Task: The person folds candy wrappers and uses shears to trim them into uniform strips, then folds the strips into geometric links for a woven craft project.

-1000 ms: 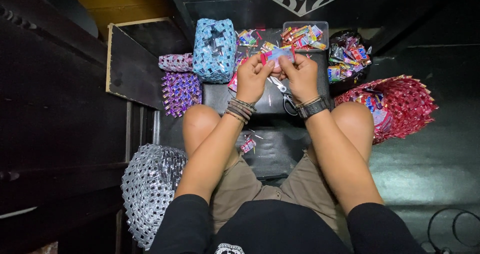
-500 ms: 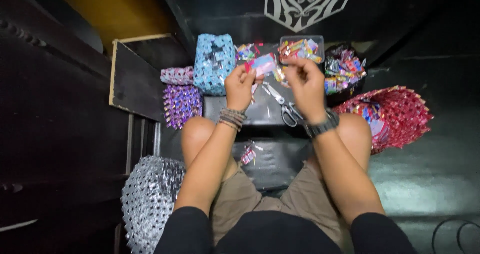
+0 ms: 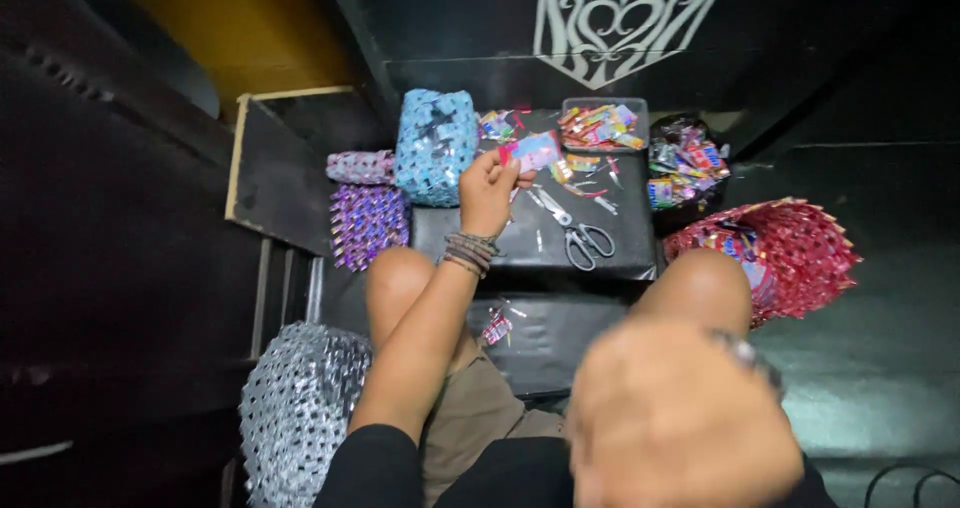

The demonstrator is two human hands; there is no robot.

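- The small pink-and-red folded strip of wrapper foil [image 3: 530, 152] sits pinched at the tips of the left hand's [image 3: 487, 193] fingers [image 3: 502, 164], held up above the black flat surface [image 3: 520, 233] and touching nothing else.
- Just below and to the right of those fingers lie steel scissors with dark handles [image 3: 575, 230], blades pointing toward the strip, with a few loose cut slivers around them.
- Beyond the fingertips stands a clear rectangular plastic tub of bright wrapper pieces [image 3: 602, 125]; further right is a dark bag of mixed wrappers [image 3: 685, 163].
- Left of the fingers stands a light-blue woven wrapper bag [image 3: 434, 146], then a purple woven panel [image 3: 367, 224] and a pinkish woven roll [image 3: 360, 166].
- Well right sits a red woven basket [image 3: 800, 248]; near the left elbow, a silver woven bag [image 3: 295, 418].
- Risk, as I judge it: the strip is held by a light tip pinch in one hand only, so it could slip or unfold and drop among the slivers; a careless reach downward could meet the scissor blades.
- Left arm: stretched forward over the left knee, wrist with dark bracelets bent up, palm turned toward the strip.
- Right hand [image 3: 680, 418]: drawn close to the camera, a large blur; whether it is clenched or released I cannot tell.
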